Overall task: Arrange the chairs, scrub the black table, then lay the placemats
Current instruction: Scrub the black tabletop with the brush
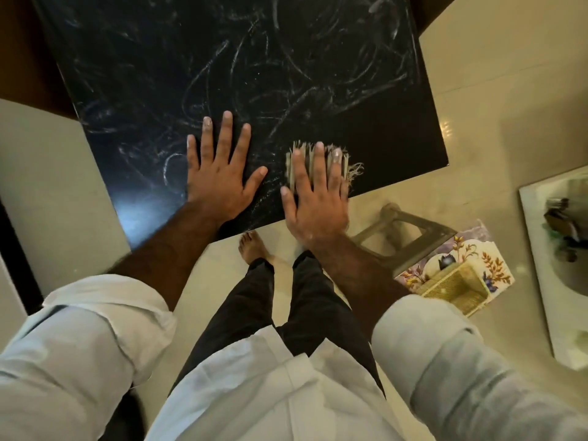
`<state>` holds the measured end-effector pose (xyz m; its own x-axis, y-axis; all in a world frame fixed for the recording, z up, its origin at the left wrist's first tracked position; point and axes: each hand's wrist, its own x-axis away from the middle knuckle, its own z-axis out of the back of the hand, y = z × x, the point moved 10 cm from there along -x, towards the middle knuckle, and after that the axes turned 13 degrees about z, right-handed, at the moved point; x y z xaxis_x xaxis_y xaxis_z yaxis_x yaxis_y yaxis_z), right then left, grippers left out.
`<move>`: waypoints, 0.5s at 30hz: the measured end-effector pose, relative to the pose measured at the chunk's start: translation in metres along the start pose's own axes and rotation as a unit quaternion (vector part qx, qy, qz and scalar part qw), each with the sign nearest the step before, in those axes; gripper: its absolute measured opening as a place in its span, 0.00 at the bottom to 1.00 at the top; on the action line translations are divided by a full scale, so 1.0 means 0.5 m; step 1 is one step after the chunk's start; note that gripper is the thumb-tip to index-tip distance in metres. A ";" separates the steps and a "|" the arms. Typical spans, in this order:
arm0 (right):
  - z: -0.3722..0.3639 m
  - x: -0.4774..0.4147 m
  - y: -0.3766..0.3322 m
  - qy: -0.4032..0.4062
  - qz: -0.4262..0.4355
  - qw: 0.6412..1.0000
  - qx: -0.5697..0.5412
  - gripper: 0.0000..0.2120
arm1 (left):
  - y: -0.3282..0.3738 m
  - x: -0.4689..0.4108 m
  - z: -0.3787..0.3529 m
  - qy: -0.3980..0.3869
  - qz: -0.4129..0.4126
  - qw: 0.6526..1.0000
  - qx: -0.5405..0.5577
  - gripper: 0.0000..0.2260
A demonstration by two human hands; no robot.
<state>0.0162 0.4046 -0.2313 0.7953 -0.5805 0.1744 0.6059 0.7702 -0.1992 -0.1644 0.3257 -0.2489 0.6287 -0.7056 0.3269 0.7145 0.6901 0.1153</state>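
The black table [222, 58] fills the upper middle of the view, its top covered with white chalky swirls. My left hand [219, 176] lies flat on the table near its front edge, fingers spread and straight. To its right, my right hand [315, 198] presses straight fingers down on a frayed greyish scrubbing cloth [345, 167] at the table's front right corner. White residue coats several fingertips of both hands. Only the cloth's frayed edges show around the fingers.
A grey stool [404, 230] stands on the cream floor right of the table corner. Patterned placemats [458, 275] lie stacked beside it. A pale surface with dark objects [563, 224] is at the far right. My bare foot [251, 246] stands under the table edge.
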 end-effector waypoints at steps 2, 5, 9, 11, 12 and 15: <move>-0.003 0.041 0.020 -0.009 -0.015 1.000 0.005 0.37 | -0.001 -0.001 0.000 0.000 0.000 1.000 0.003 0.39; 0.008 0.045 0.083 -0.009 -0.072 0.997 0.010 0.38 | -0.003 -0.005 -0.003 -0.003 -0.001 1.000 0.007 0.39; 0.029 -0.028 0.127 0.019 -0.128 0.992 -0.006 0.37 | -0.003 -0.006 -0.006 0.000 0.000 1.000 0.004 0.39; 0.032 -0.073 0.106 0.026 -0.122 0.992 -0.005 0.37 | -0.005 -0.006 -0.006 0.001 0.000 1.000 0.008 0.38; 0.031 -0.090 0.087 0.027 -0.110 0.994 -0.001 0.37 | -0.006 -0.005 -0.005 0.003 -0.001 1.000 0.008 0.38; 0.020 -0.108 0.012 0.025 -0.050 0.998 0.012 0.37 | -0.006 -0.007 -0.006 -0.004 -0.016 1.000 0.005 0.35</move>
<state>-0.0235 0.4432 -0.2322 0.7316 -0.6663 0.1443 0.6818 0.7138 -0.1601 -0.1679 0.3254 -0.2531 0.6027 -0.7262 0.3308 0.7314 0.6685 0.1349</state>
